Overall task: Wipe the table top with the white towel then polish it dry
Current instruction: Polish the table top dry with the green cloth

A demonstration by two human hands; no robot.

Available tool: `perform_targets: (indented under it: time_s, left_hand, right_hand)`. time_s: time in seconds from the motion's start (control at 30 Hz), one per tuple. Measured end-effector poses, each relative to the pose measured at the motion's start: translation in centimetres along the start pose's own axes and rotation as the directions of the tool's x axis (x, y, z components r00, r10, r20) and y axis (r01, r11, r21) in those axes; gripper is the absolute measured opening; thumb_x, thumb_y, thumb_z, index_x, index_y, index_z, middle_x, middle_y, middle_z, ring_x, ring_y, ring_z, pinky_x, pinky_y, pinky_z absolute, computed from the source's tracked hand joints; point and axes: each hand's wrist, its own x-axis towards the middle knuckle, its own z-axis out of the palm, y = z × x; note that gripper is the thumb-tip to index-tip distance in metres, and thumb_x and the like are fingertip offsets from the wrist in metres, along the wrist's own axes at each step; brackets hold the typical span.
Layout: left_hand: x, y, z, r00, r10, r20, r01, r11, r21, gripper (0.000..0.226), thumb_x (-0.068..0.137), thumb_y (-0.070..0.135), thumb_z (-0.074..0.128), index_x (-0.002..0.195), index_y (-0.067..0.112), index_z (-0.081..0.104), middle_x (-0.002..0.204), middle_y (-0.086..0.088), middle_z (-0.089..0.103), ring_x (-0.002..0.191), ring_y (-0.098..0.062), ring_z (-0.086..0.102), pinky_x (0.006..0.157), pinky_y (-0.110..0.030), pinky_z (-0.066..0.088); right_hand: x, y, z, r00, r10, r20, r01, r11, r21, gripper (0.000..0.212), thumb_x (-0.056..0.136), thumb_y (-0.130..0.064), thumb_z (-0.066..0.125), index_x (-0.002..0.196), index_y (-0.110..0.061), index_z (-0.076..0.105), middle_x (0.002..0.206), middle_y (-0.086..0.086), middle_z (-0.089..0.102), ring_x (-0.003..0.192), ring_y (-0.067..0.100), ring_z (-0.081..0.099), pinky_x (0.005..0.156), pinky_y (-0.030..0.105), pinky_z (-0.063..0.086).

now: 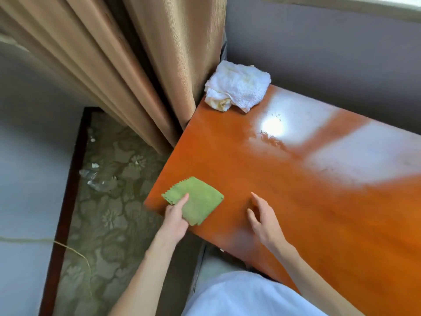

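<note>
A crumpled white towel (237,86) with yellowish stains lies at the far left corner of the glossy orange-brown table top (307,201). A folded green cloth (200,201) sits near the table's near left corner. My left hand (175,220) holds the green cloth at its near edge, thumb on top. My right hand (264,217) hovers just over the bare wood to the right of the cloth, fingers relaxed and holding nothing. Neither hand touches the white towel.
Beige curtains (136,71) hang against the table's left side and far corner. A grey wall runs behind the table. Left of it, patterned carpet (109,213) holds bits of clear plastic litter (98,179). A thin cord (68,247) crosses the floor.
</note>
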Motion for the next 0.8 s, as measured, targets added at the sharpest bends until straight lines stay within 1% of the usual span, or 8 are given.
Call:
perform_targets:
  time_s: [0.07,0.13,0.23,0.27,0.33,0.43,0.53,0.8]
  left_hand:
    - [0.2,1.2,-0.9,0.969,0.196,-0.154,-0.19,0.98,0.05,0.038,0.1,0.02,0.06,0.133,0.002,0.053,0.13,-0.014,0.064,0.113,-0.029,0.063,0.101,-0.047,0.049]
    - [0.1,1.6,-2.2,0.866,0.449,-0.22,-0.312,0.83,0.462,0.043,0.104,0.029,0.052,0.136,0.0,0.049,0.136,-0.012,0.056,0.122,-0.028,0.055,0.105,-0.04,0.043]
    - [1.3,0.9,-5.5,0.632,0.702,0.327,-0.408,-0.058,0.911,0.048,0.104,0.022,0.049,0.151,0.017,0.041,0.158,-0.014,0.035,0.144,-0.035,0.033,0.117,-0.051,0.029]
    - [2.0,0.3,-6.5,0.638,0.6,0.482,-0.372,-0.308,0.876,0.056,0.102,0.026,0.052,0.154,0.028,0.033,0.163,-0.012,0.026,0.148,-0.037,0.024,0.12,-0.056,0.022]
    - [3.1,-1.8,-8.1,0.763,0.372,0.529,-0.291,-0.534,0.794,0.067,0.098,0.058,0.041,0.157,0.041,0.015,0.168,-0.009,0.007,0.153,-0.039,0.004,0.122,-0.058,-0.002]
    - [3.4,-3.1,-7.7,0.812,0.33,0.481,-0.237,-0.567,0.789,0.08,0.087,0.078,0.028,0.156,0.036,0.023,0.165,-0.014,0.011,0.151,-0.042,0.004,0.116,-0.056,-0.015]
    - [4.3,-2.3,-6.2,0.674,0.48,0.562,-0.273,-0.545,0.793,0.06,0.093,0.061,0.035,0.131,0.018,0.052,0.134,-0.023,0.045,0.134,-0.048,0.037,0.114,-0.072,0.016]
    - [9.9,1.3,-8.1,0.589,0.516,0.622,-0.298,-0.577,0.761,0.063,0.098,0.055,0.031,0.153,0.025,0.034,0.162,-0.019,0.023,0.149,-0.046,0.018,0.119,-0.061,0.012]
  right_hand:
    - [-2.3,3.0,0.1,0.991,-0.086,-0.102,0.067,0.982,-0.174,0.049,0.1,-0.023,0.05,0.148,-0.014,0.044,0.151,0.006,0.047,0.138,0.027,0.043,0.115,0.034,0.029]
    - [-4.4,5.7,0.0,0.981,-0.125,-0.149,0.076,0.952,-0.298,0.051,0.098,-0.031,0.039,0.147,-0.017,0.046,0.153,0.005,0.046,0.14,0.031,0.041,0.115,0.044,0.03]
    - [-6.9,9.0,0.1,0.984,-0.078,-0.158,-0.002,0.891,-0.455,0.057,0.097,-0.038,0.031,0.151,-0.024,0.04,0.159,0.006,0.036,0.145,0.033,0.032,0.118,0.052,0.024]
    - [-7.5,9.6,0.2,0.985,-0.057,-0.16,-0.028,0.875,-0.483,0.057,0.097,-0.04,0.029,0.152,-0.025,0.037,0.161,0.007,0.032,0.147,0.033,0.03,0.119,0.054,0.021]
    - [-8.1,10.4,0.6,0.988,-0.041,-0.15,-0.046,0.846,-0.531,0.058,0.099,-0.042,0.027,0.153,-0.025,0.036,0.163,0.008,0.028,0.149,0.035,0.026,0.12,0.056,0.018]
    - [-7.8,10.6,1.7,0.988,-0.011,-0.157,-0.083,0.814,-0.575,0.059,0.1,-0.045,0.027,0.155,-0.026,0.033,0.165,0.009,0.021,0.151,0.037,0.02,0.122,0.059,0.012]
    - [-7.1,10.1,3.1,0.974,0.03,-0.227,-0.161,0.793,-0.588,0.062,0.098,-0.05,0.028,0.154,-0.025,0.032,0.165,0.011,0.021,0.151,0.039,0.02,0.122,0.06,0.007]
    - [-6.6,10.1,4.3,0.931,-0.004,-0.364,-0.233,0.761,-0.605,0.063,0.096,-0.054,0.029,0.152,-0.027,0.037,0.164,0.008,0.023,0.152,0.035,0.018,0.122,0.06,0.009]
